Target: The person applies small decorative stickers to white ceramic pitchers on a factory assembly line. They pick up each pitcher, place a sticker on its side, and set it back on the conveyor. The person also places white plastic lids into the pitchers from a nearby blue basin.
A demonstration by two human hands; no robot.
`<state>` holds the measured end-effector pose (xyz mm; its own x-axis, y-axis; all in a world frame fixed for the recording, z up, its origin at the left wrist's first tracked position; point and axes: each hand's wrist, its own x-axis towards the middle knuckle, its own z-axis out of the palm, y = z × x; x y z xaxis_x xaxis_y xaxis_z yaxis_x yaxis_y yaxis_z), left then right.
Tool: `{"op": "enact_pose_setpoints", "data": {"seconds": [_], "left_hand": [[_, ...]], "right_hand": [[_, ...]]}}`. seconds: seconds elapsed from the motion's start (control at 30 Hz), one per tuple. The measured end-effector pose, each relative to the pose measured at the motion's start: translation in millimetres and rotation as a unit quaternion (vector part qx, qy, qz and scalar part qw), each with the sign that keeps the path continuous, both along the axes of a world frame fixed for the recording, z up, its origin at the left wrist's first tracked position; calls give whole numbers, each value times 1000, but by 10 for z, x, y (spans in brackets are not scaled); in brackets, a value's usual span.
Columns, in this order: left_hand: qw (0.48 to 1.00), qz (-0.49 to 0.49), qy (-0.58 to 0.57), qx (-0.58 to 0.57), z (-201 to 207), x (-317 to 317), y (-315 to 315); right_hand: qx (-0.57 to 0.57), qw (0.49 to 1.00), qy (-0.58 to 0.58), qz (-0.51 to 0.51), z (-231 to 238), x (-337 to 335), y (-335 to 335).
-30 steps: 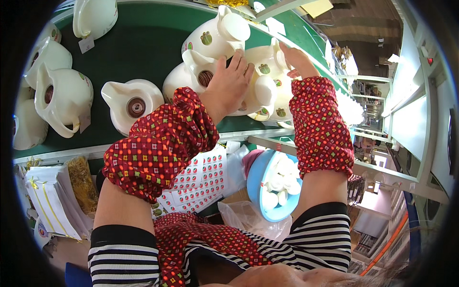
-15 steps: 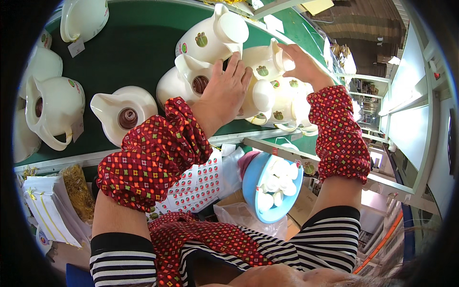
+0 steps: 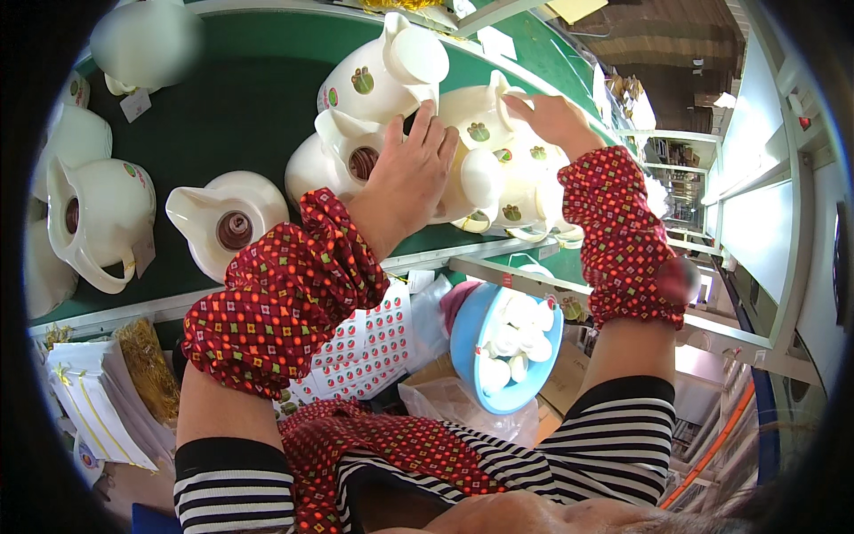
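Observation:
My left hand [image 3: 411, 178] lies over the handle side of an uncapped cream vacuum jug [image 3: 313, 169], fingers bent over it; the handle itself is hidden. Its brown threaded mouth shows beside my wrist. Just above my fingertips stands a capped jug [image 3: 360, 82] with a green and brown emblem. Farther right, my right hand [image 3: 559, 123] is closed around the top of another cream jug [image 3: 473, 114], thumb and fingers on either side. A round white cap [image 3: 482, 178] tops the jug between my hands. More emblem-marked jugs [image 3: 538, 165] crowd below my right hand.
Left on the green surface [image 3: 222, 116] stand uncapped jugs [image 3: 227, 218], several with tags. Below its metal edge, a blue basin [image 3: 463, 347] holds white caps [image 3: 516, 343]. Sticker sheets [image 3: 374, 343] and a stack of white papers [image 3: 93, 392] lie nearby. A metal frame [image 3: 520, 278] crosses near the basin.
The view has shifted slightly. My right hand has turned a little at the top of its jug, while my left hand keeps almost the same place.

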<state>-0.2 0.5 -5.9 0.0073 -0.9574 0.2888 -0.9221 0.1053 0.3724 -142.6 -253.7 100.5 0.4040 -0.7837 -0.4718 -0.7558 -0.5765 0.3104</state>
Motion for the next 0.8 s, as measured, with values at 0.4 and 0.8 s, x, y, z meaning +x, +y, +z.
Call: {"op": "enact_pose_setpoints", "data": {"seconds": [0.4,0.8], "left_hand": [[1000,9,25,-8,-11,-50,-16],[999,-7,15,46,94,-11,-15]], "right_hand": [[11,980,-181,81,-198,-287,-57],[-104,982,-8,-161,-444,210,75]]}}
